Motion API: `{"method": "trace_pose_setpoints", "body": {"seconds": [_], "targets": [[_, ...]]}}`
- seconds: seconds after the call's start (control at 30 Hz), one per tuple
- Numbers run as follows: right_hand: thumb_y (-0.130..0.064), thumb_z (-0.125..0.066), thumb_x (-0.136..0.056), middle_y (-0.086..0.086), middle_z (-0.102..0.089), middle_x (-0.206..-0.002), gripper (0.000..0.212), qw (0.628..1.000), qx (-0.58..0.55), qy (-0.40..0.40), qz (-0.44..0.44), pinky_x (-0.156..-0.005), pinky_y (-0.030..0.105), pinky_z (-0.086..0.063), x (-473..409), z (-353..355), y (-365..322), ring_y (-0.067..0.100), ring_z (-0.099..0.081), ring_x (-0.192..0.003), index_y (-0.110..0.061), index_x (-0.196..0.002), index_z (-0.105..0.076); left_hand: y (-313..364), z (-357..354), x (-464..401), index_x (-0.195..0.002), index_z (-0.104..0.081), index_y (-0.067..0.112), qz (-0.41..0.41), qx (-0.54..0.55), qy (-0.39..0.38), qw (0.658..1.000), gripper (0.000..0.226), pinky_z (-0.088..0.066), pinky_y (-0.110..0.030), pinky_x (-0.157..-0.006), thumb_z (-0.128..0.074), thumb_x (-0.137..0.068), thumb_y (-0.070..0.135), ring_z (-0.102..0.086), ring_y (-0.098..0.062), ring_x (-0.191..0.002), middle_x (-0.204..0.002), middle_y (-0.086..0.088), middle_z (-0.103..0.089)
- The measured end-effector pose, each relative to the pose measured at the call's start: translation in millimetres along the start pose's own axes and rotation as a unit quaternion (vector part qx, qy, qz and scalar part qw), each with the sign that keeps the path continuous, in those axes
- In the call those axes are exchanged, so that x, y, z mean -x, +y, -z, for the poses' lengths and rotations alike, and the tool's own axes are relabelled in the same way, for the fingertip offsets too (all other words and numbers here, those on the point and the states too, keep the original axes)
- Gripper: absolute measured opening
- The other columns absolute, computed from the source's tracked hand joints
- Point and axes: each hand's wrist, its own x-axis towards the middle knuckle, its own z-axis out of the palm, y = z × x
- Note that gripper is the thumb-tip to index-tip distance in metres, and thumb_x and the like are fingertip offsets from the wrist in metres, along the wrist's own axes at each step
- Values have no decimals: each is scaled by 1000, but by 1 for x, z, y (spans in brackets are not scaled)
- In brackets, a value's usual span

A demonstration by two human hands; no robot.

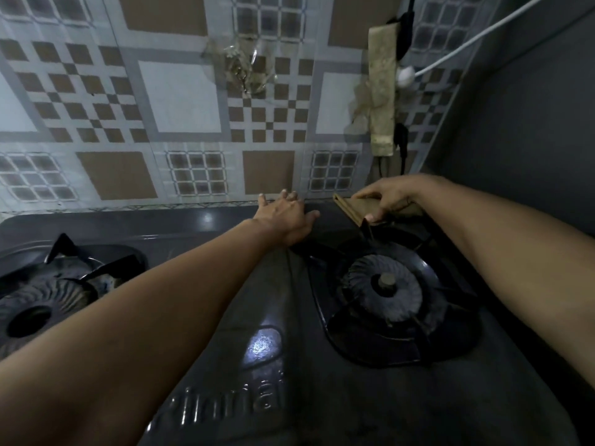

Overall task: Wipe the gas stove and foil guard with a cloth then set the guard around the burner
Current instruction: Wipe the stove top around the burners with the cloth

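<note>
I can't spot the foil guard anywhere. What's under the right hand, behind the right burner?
A flat brownish folded panel lies under the right hand, thumb at its front edge. The hand and forearm cover its right part.

I see the dark stove (289,317) under both grips; the folded brownish guard (351,210) lies flat beneath my right grip (386,197), behind the burner (384,284).

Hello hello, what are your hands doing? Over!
Left hand flat on stove, fingers straight. Right hand gripping folded guard behind right burner. No cloth visible.
</note>
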Motion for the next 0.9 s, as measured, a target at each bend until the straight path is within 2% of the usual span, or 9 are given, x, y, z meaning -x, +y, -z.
{"method": "trace_pose_setpoints", "body": {"seconds": [0.17,0.27,0.33,0.43,0.5,0.57,0.67,0.8,0.9], "targets": [[-43,-69,-84,5,-28,-156,78,997,-60,39,-28,-112,32,-30,9,-14,20,25,-33,-139,-34,-150,-28,37,-1,-4,-149,-31,10,-28,59,-8,998,70,-5,-57,-116,-22,-98,57,-10,-25,-149,-160,-10,-18],[-33,-69,-87,8,-35,-151,79,993,-85,53,-58,-98,26,-39,14,-20,24,26,-43,-131,-26,-152,-23,61,-4,-1,-154,-11,24,-61,80,-39,994,69,5,-58,-115,-22,-97,61,2,-23,-150,-163,-4,-5],[-24,-67,-89,11,-33,-151,78,989,-117,55,-68,-96,25,-41,21,-25,28,27,-43,-130,-19,-152,-22,69,-9,0,-154,-4,33,-87,71,-53,992,65,10,-59,-114,-21,-98,60,7,-23,-150,-163,-3,1],[-20,-66,-89,7,-43,-144,64,979,-163,91,-86,-91,24,-42,36,-34,36,25,-48,-125,-14,-146,-36,70,-17,0,-152,-6,42,-104,47,-59,992,56,12,-60,-113,-19,-99,56,10,-24,-149,-163,-3,3],[-28,-72,-84,6,-55,-130,60,965,-189,132,-124,-87,27,-48,46,-39,44,23,-56,-112,-13,-138,-50,68,-18,0,-151,-11,44,-100,42,-52,993,53,12,-60,-114,-20,-100,54,9,-25,-149,-163,-3,1],[-27,-77,-78,7,-60,-105,52,938,-267,138,-175,-69,29,-53,57,-47,55,24,-60,-91,-6,-123,-61,68,-19,1,-151,-14,43,-94,37,-45,994,53,12,-60,-114,-20,-100,55,9,-26,-149,-163,-2,0],[-11,-68,-80,17,-58,-84,12,879,-401,95,-239,-70,45,-54,83,-66,69,29,-57,-77,-3,-87,-62,70,-20,1,-151,-15,41,-86,28,-40,995,54,11,-60,-114,-21,-99,56,9,-25,-149,-163,-3,-3],[-19,-65,-83,17,-64,-100,15,843,-466,70,-259,-84,50,-49,107,-82,74,34,-62,-92,-7,-93,-64,70,-21,1,-150,-18,41,-81,24,-25,996,53,8,-60,-115,-22,-99,57,6,-26,-149,-163,-2,-6],[-20,-67,-82,17,-66,-107,24,839,-473,68,-260,-82,50,-51,116,-88,73,35,-64,-94,-7,-101,-63,71,-23,0,-149,-17,42,-74,11,-16,997,53,7,-60,-115,-21,-98,58,4,-26,-150,-163,-1,-7]]}}
